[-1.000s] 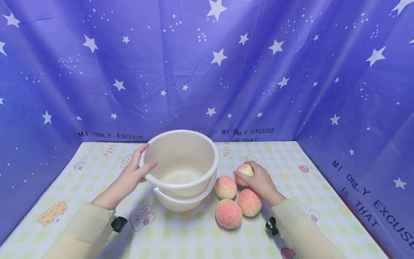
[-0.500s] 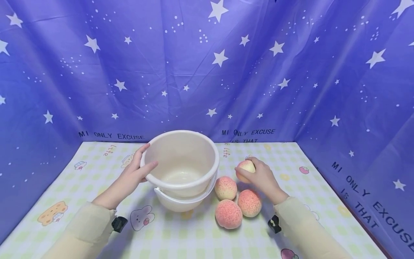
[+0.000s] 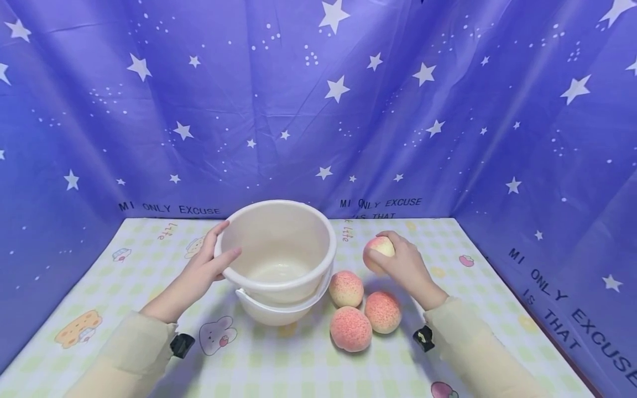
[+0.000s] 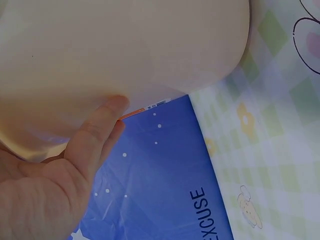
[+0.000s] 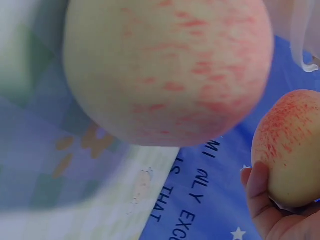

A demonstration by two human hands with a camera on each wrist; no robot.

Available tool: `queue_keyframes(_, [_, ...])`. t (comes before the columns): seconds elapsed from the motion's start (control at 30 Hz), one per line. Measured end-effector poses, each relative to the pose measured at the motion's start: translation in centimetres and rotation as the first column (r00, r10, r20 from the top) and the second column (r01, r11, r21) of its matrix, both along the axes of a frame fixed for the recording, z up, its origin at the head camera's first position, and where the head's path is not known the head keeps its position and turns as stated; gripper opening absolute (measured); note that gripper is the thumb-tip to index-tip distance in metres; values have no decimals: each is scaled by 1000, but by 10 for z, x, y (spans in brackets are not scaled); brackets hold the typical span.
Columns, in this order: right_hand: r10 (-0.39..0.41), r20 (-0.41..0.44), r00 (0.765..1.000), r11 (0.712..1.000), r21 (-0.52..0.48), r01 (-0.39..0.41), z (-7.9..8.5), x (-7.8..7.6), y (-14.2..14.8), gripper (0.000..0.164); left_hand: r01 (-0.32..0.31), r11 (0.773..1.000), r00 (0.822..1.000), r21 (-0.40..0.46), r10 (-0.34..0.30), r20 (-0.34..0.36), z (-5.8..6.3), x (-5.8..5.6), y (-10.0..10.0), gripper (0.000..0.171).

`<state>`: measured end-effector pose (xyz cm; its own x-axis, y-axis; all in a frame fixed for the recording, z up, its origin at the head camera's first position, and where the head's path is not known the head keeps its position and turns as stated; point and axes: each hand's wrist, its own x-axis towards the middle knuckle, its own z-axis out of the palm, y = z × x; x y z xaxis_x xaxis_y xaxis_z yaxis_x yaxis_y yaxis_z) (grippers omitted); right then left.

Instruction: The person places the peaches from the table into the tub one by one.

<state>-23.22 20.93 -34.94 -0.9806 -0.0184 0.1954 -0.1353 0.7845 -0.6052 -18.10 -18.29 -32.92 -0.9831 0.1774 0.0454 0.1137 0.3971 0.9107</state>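
A white bucket [image 3: 278, 243] stands upright on the table, its handle hanging down in front. My left hand [image 3: 208, 265] grips its rim on the left side, thumb over the inside and fingers along the outer wall; the left wrist view shows those fingers [image 4: 87, 137] against the wall. In my right hand [image 3: 405, 264] is a pink and yellow peach [image 3: 380, 253], pinched between thumb and fingers above the table. Nearer me, three more peaches lie grouped right of the bucket: one beside its wall [image 3: 346, 288], one to the right [image 3: 382, 312] and one in front [image 3: 350, 329].
A checked cloth with cartoon prints covers the table [image 3: 164, 381]. Blue curtain [image 3: 278, 110] with white stars and lettering encloses the back and both sides. Black wrist straps with cameras sit on both cuffs.
My right hand has lifted the peach off the group and moved it slightly up and away from the other three. The left hand and the bucket have stayed in place.
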Motion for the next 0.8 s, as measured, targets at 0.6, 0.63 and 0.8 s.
queue_keyframes(0.6, [36,-88,996,999,20,-34,22,2,-3,44,-5,1000,1000,-3,5,-2,-1,0,-1,77])
queue_keyframes(0.63, [36,-91,995,999,24,-34,23,2,-3,44,-5,1000,1000,-5,5,-2,-1,0,-1,76])
queue_keyframes(0.8, [32,-99,995,999,31,-29,27,3,-3,45,-7,1000,1000,-3,7,1,-1,0,0,77])
